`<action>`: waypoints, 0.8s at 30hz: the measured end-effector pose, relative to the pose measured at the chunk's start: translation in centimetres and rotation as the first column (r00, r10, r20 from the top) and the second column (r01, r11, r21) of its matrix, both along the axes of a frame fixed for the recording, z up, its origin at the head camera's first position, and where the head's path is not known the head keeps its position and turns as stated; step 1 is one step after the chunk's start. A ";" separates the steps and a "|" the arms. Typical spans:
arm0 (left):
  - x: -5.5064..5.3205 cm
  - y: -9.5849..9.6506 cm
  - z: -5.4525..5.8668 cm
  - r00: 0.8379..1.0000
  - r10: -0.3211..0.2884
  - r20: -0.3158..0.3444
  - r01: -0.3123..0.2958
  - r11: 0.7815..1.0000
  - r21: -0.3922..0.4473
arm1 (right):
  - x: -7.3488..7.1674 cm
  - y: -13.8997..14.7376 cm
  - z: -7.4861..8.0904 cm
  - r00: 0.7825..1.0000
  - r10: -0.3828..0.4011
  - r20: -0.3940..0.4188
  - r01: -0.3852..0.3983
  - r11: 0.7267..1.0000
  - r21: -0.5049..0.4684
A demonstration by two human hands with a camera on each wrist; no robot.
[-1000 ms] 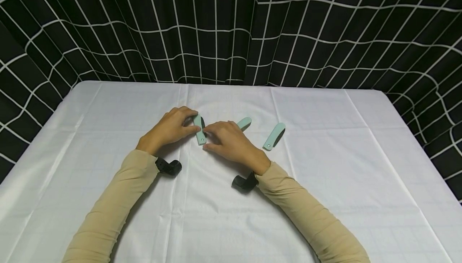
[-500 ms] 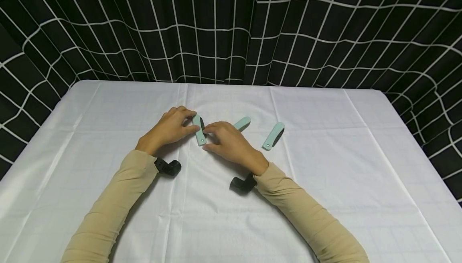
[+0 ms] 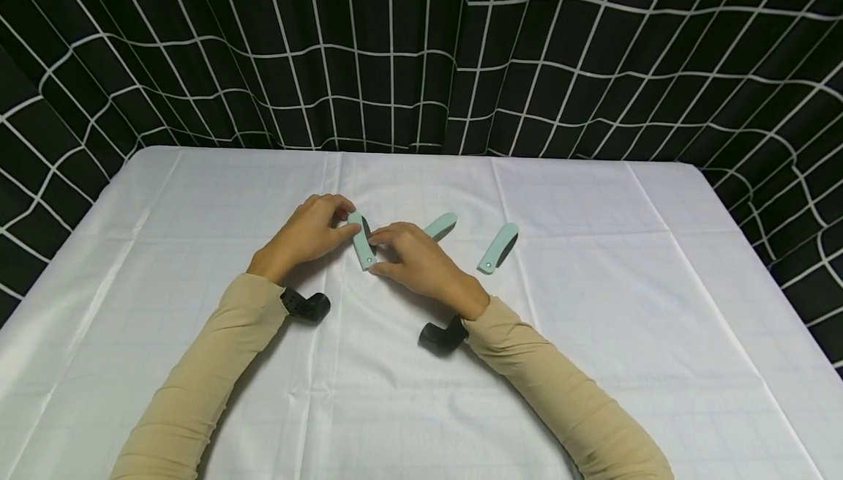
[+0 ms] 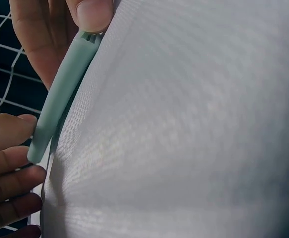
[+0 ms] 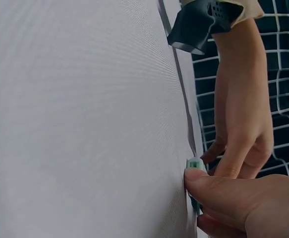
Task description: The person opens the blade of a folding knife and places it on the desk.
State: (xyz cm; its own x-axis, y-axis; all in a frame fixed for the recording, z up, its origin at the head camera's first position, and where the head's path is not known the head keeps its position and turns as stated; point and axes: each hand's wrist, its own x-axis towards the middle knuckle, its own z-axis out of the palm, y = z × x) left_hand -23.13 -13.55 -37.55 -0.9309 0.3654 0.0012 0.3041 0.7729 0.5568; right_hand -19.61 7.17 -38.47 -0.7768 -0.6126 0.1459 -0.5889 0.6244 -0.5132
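A mint-green folding knife (image 3: 361, 242), folded, with a rivet at its near end and a dark strip along its right side, lies between both hands. My left hand (image 3: 312, 227) pinches its rounded far end with thumb and fingers; in the left wrist view the left thumb (image 4: 10, 130) lies against that end. With thumb and fingertips my right hand (image 3: 421, 260) holds the riveted near end. The right thumb (image 5: 201, 179) covers much of that end in the right wrist view. The knife's underside is hidden.
Two matching folding knives lie to the right: one (image 3: 443, 225) partly behind the right hand, the other (image 3: 498, 248) farther over. A white cloth (image 3: 593, 282) with fold creases covers the table. A black curtain with white grid lines (image 3: 421, 55) hangs behind.
The held knife has tilted a little more, its far end shifting slightly left and its near end slightly nearer. The left thumb has moved slightly. The two other knives stay put.
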 end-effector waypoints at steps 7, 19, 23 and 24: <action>-0.1 0.2 0.1 1.000 -0.004 0.010 0.003 0.999 0.054 | -0.1 0.0 0.0 0.998 -0.027 0.051 0.028 0.999 -0.026; 0.1 0.4 0.4 0.997 0.019 0.077 -0.032 0.986 0.163 | 0.0 0.0 0.3 0.997 -0.078 0.028 0.080 0.995 -0.054; 0.2 0.3 0.4 0.996 0.034 0.080 -0.049 0.979 0.197 | 0.1 0.0 0.4 0.997 -0.079 0.020 0.080 0.995 -0.062; 0.2 0.2 0.4 0.996 0.036 0.076 -0.051 0.977 0.207 | 0.1 0.0 0.5 0.996 -0.081 0.020 0.082 0.994 -0.066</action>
